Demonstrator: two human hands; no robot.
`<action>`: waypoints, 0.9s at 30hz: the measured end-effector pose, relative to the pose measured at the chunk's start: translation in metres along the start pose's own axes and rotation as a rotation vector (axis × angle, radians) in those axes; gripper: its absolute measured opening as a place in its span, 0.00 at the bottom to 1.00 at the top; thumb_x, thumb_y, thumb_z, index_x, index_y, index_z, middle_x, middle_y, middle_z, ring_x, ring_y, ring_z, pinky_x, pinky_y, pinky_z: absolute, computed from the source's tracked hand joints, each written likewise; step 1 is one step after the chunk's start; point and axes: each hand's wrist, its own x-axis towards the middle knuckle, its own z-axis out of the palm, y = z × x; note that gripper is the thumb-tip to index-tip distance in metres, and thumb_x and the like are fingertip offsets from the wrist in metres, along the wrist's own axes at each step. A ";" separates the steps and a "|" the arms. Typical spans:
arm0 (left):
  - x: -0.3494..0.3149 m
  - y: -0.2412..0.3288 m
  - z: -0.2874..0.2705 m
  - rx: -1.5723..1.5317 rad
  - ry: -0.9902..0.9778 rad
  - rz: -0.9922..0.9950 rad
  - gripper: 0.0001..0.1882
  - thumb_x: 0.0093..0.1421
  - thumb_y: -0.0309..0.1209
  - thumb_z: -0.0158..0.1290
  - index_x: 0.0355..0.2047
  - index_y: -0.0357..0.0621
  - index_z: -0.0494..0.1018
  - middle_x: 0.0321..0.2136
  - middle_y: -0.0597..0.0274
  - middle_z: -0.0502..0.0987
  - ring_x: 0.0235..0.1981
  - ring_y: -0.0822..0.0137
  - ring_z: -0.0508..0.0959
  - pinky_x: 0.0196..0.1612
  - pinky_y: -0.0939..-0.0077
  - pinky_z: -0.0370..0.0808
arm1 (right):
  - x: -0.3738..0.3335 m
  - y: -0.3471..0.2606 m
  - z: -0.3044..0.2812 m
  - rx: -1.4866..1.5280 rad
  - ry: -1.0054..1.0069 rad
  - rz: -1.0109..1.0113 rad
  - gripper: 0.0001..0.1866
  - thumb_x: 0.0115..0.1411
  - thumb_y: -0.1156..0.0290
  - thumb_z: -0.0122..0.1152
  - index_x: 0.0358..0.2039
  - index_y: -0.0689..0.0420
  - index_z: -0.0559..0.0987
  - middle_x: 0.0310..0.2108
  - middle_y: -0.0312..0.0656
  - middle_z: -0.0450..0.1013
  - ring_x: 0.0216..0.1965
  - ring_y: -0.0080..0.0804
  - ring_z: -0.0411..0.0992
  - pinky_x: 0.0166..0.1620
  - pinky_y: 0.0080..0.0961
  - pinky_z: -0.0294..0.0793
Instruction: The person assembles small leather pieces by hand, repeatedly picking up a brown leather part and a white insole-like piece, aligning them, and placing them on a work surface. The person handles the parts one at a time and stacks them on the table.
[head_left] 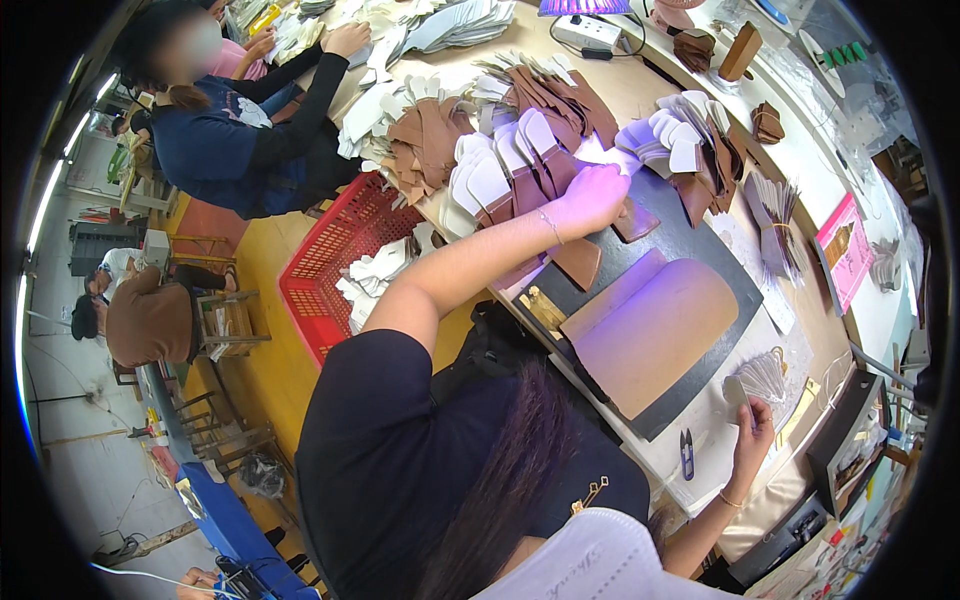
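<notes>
My left hand (592,198) reaches across the bench with its fingers curled together, beside a bright white flat piece (606,156). What the fingers grip is hidden. Brown leather-like pieces with white rounded ends (515,165) stand in rows just left of it, and a loose brown piece (636,221) lies under the wrist side. At the right, my right hand (752,440) pinches a small pale flat piece (735,392) upright, next to a fanned stack of pale pieces (765,376). A curved tan sheet (655,330) rests on the dark mat (712,375) between my hands.
Small thread snips (687,455) lie near the bench's front edge. A red plastic basket (320,255) with white pieces stands left of the bench. A purple-lit lamp (585,7) and a white power strip (588,36) sit at the back. A co-worker (235,130) works at the far left.
</notes>
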 end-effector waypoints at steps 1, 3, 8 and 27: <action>0.004 -0.003 -0.001 -0.057 -0.032 -0.025 0.15 0.45 0.35 0.64 0.28 0.38 0.74 0.30 0.49 0.75 0.35 0.51 0.76 0.36 0.61 0.72 | 0.000 -0.001 0.001 0.004 0.004 -0.004 0.07 0.62 0.75 0.57 0.38 0.65 0.75 0.33 0.34 0.73 0.33 0.18 0.68 0.39 0.15 0.68; 0.015 -0.009 -0.005 -0.106 -0.162 -0.030 0.17 0.43 0.35 0.65 0.28 0.39 0.74 0.28 0.50 0.76 0.33 0.51 0.77 0.34 0.61 0.72 | -0.001 -0.005 0.004 0.024 0.008 -0.008 0.07 0.62 0.74 0.57 0.38 0.65 0.75 0.33 0.34 0.73 0.33 0.18 0.68 0.39 0.15 0.68; 0.034 -0.018 -0.013 -0.134 -0.401 -0.092 0.18 0.40 0.37 0.68 0.26 0.40 0.74 0.24 0.54 0.77 0.30 0.55 0.78 0.32 0.63 0.73 | -0.003 -0.014 0.009 0.028 0.029 -0.015 0.07 0.62 0.75 0.57 0.39 0.65 0.75 0.33 0.34 0.72 0.34 0.18 0.67 0.40 0.15 0.68; 0.034 -0.009 -0.007 -0.113 -0.287 0.040 0.10 0.40 0.30 0.63 0.19 0.39 0.72 0.20 0.52 0.75 0.26 0.52 0.77 0.31 0.59 0.72 | -0.025 -0.051 0.015 0.700 0.253 -0.029 0.10 0.65 0.71 0.54 0.45 0.58 0.71 0.40 0.38 0.72 0.37 0.21 0.69 0.43 0.19 0.70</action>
